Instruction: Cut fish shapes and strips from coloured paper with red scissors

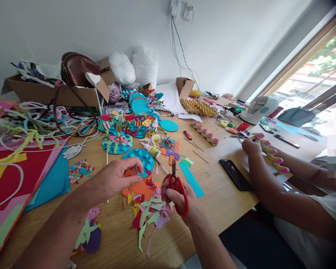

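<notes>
My left hand (126,173) is closed, thumb and fingers pinching a piece of orange paper (142,189) above a pile of scraps. My right hand (182,201) grips red-handled scissors (182,196), their blades pointing away from me and nearly together. Beneath and between both hands lie paper scraps (154,207) in green, purple, yellow and red. Just beyond my left hand is a blue paper disc (145,158) with a scalloped surface. Colourful paper cutouts (91,233), green, pink and purple, rest in a small heap near my left forearm.
Stacked coloured paper (49,186) covers the left side, with tangled yarn (30,123) behind it. Glue bottles (152,150), fish-decorated discs (117,142) and thin sticks (201,157) lie ahead. On the right, a co-worker's hands (253,145) hold a pink-and-yellow egg-carton strip (271,153) near a black tray (235,175).
</notes>
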Tool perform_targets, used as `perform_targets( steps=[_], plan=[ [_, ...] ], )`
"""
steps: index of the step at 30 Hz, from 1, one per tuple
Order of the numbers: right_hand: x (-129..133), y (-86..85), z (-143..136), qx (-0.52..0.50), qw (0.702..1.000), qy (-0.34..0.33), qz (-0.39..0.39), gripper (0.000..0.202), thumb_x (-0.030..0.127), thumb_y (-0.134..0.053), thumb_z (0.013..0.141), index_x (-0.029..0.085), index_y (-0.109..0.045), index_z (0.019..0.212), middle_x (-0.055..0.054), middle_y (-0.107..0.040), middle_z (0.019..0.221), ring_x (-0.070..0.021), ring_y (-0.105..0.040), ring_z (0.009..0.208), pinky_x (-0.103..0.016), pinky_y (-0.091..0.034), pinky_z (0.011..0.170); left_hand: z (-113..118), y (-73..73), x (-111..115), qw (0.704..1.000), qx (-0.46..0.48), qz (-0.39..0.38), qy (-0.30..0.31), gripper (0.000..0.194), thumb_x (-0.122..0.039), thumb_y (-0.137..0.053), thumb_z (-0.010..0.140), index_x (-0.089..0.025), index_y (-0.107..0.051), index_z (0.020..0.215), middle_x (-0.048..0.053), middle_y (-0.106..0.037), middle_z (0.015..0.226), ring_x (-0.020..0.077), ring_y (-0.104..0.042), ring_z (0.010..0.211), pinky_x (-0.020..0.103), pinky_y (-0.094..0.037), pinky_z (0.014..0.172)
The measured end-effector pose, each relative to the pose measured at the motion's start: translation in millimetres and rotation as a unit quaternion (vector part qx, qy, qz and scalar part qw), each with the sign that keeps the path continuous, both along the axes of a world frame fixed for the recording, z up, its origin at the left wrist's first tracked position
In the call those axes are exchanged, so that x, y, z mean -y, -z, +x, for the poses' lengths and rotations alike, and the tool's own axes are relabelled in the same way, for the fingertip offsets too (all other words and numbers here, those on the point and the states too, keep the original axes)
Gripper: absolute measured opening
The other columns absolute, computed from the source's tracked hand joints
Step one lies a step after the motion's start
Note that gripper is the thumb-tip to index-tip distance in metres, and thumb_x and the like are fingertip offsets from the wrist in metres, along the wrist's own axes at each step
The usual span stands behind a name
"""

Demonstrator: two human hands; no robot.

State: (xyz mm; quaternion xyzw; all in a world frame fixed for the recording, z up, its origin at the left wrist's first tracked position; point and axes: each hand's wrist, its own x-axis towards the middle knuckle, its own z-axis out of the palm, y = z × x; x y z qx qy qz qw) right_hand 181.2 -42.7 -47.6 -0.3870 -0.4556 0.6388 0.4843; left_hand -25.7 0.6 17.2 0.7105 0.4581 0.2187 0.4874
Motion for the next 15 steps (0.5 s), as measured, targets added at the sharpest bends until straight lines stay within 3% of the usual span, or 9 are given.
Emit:
perform_targets(
  steps=[3, 7, 10, 15],
  plan=[
    [-3, -17.4, -12, -0.012, 1.0, 0.003, 0.013, 0.022, 0.03, -0.072, 0.063, 0.017, -0.059, 0.076, -0.003, -0.064, 0.077, -0.0128, -0.055, 0.065, -0.022, -0.04, 0.055, 4, -1.7, 3, 1.0, 0.021, 0.002, 0.007, 0.008, -0.028, -0.053, 0.074, -0.022, -0.049, 0.076, -0.006, -0.048, 0.063, 0.0116, -0.044, 0.058, 0.02, -0.035, 0.052],
    [-5, -28.2, -28, 0.006, 1.0, -0.013, -0.006, 0.022, 0.027, -0.072, 0.061, 0.017, -0.057, 0.073, 0.003, -0.058, 0.066, -0.0093, -0.05, 0.056, -0.02, -0.038, 0.051, 5, 0.4, 4, 0.999, 0.026, 0.041, -0.007, 0.007, -0.026, -0.055, 0.073, -0.022, -0.051, 0.077, -0.005, -0.049, 0.068, 0.0121, -0.047, 0.063, 0.021, -0.036, 0.055],
    [-8, -28.4, -37, 0.009, 1.0, 0.023, -0.018, 0.022, 0.024, -0.071, 0.061, 0.017, -0.053, 0.071, 0.006, -0.051, 0.059, -0.0068, -0.045, 0.05, -0.019, -0.036, 0.048, 6, 2.7, 5, 0.997, 0.066, 0.036, -0.029, 0.011, -0.027, -0.055, 0.074, -0.024, -0.05, 0.084, -0.006, -0.047, 0.065, 0.0112, -0.045, 0.058, 0.02, -0.035, 0.052],
    [-15, -30.6, -45, -0.015, 0.994, 0.104, 0.01, 0.021, 0.025, -0.068, 0.063, 0.017, -0.051, 0.073, 0.006, -0.051, 0.058, -0.0079, -0.046, 0.05, -0.019, -0.036, 0.047, 12, 1.2, 6, 0.975, 0.196, 0.014, -0.103, 0.02, -0.037, -0.048, 0.079, -0.024, -0.047, 0.094, -0.005, -0.049, 0.066, 0.0127, -0.047, 0.064, 0.021, -0.036, 0.055]
  ],
)
